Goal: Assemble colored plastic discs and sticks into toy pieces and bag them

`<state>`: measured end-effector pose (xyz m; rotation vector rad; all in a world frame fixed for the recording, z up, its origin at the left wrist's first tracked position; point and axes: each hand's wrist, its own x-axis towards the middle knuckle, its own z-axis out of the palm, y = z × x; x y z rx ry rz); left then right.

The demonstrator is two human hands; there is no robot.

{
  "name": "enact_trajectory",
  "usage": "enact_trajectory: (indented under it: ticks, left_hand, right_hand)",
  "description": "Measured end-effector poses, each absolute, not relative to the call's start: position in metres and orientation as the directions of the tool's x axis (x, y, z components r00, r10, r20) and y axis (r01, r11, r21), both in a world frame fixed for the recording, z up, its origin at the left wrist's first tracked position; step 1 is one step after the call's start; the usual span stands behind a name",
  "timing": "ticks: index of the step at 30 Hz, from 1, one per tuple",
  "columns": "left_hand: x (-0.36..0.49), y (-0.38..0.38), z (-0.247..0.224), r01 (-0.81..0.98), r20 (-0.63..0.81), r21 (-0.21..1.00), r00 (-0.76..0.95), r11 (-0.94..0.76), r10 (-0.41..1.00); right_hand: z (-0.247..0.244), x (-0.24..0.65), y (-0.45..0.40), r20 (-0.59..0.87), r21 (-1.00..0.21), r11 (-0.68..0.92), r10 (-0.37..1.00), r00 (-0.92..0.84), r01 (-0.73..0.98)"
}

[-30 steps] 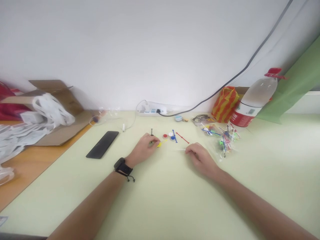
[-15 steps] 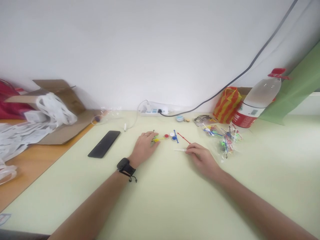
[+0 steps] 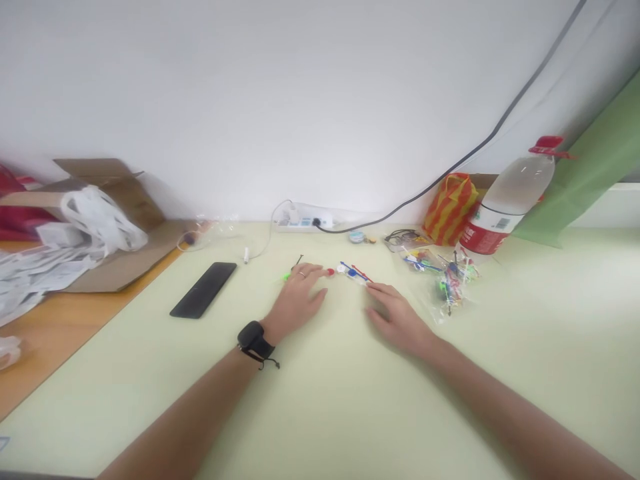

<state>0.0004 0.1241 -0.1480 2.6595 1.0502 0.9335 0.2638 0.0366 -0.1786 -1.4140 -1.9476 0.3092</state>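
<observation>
Green tabletop point(image 3: 310, 413) | clear bag point(image 3: 434, 308): coloured pieces point(image 3: 453, 288) | left hand point(image 3: 296, 299): open | right hand point(image 3: 400, 321): grip unclear

Backed by a white wall point(image 3: 300, 100) up top, fronted by a pale green tabletop point(image 3: 325, 400), edged upper right by green cloth point(image 3: 590, 167).

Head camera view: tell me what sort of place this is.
Probably a home or small-workroom table against a wall: a power strip lies along the wall, with an open cardboard box on the left and a large bottle on the right.
</observation>
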Motion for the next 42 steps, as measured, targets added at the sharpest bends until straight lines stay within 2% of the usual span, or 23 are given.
enact_trajectory:
  ticks: [3, 5, 17, 21, 23, 28, 32, 38, 42]
  left_hand:
    - [0.005, 0.116, -0.153, 0.489, 0.394, 0.358, 0.693, -0.795, 0.603]
    - [0.007, 0.114, -0.157, 0.487, 0.355, 0.364, 0.716, -0.794, 0.601]
    - [0.014, 0.114, -0.159, 0.553, 0.338, 0.342, 0.682, -0.760, 0.649]
    - [0.018, 0.113, -0.156, 0.610, 0.380, 0.357, 0.598, -0.708, 0.706]
    - [0.018, 0.113, -0.156, 0.624, 0.391, 0.363, 0.572, -0.692, 0.721]
    - [0.014, 0.114, -0.154, 0.576, 0.321, 0.393, 0.644, -0.716, 0.695]
    - [0.013, 0.116, -0.155, 0.521, 0.374, 0.428, 0.642, -0.739, 0.669]
    - [0.014, 0.115, -0.154, 0.469, 0.351, 0.567, 0.606, -0.677, 0.714]
    - [0.014, 0.111, -0.150, 0.376, 0.264, 0.765, 0.558, -0.523, 0.787]
  right_hand:
    - [-0.182, 0.265, 0.040, 0.443, -0.567, 0.386, 0.888, -0.126, 0.728]
    - [-0.183, 0.265, 0.042, 0.461, -0.565, 0.409, 0.877, -0.137, 0.717]
    - [-0.189, 0.254, 0.052, 0.461, -0.466, 0.467, 0.853, -0.244, 0.751]
    - [-0.187, 0.253, 0.051, 0.465, -0.460, 0.470, 0.850, -0.247, 0.753]
    - [-0.184, 0.253, 0.049, 0.475, -0.477, 0.475, 0.847, -0.238, 0.740]
    - [-0.177, 0.255, 0.044, 0.536, -0.584, 0.491, 0.831, -0.148, 0.646]
    - [-0.172, 0.258, 0.039, 0.534, -0.652, 0.534, 0.827, -0.173, 0.539]
    - [-0.168, 0.261, 0.037, 0.499, -0.692, 0.503, 0.852, -0.161, 0.519]
    - [-0.160, 0.261, 0.034, 0.466, -0.740, 0.446, 0.880, -0.093, 0.504]
